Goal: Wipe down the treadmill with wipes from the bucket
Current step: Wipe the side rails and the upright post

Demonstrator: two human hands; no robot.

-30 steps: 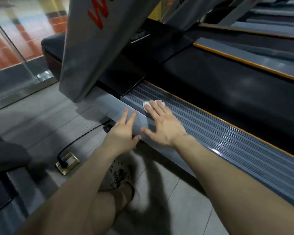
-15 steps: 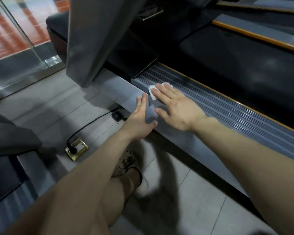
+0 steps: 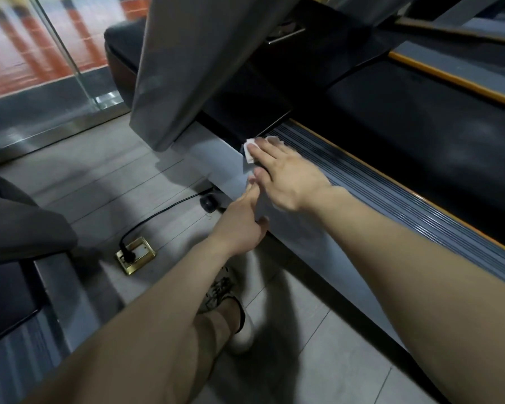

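**Wiping the front end of the ribbed rail**

Head view: the right hand [image 3: 289,173] lies flat with its fingers straight. It presses the white wipe [image 3: 249,150] onto the treadmill [image 3: 405,126], at the front end of its ribbed side rail [image 3: 391,196]. The left hand [image 3: 242,225], fingers straight and holding nothing, rests against the rail's grey outer face. The step likely goes best with even pressure and strokes along the ribs (grime probably sits in the grooves). No bucket is in view.

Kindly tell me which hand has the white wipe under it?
The right hand, fingers flat on the white wipe on the ribbed grey rail; the left hand, lower beside the rail, has none.
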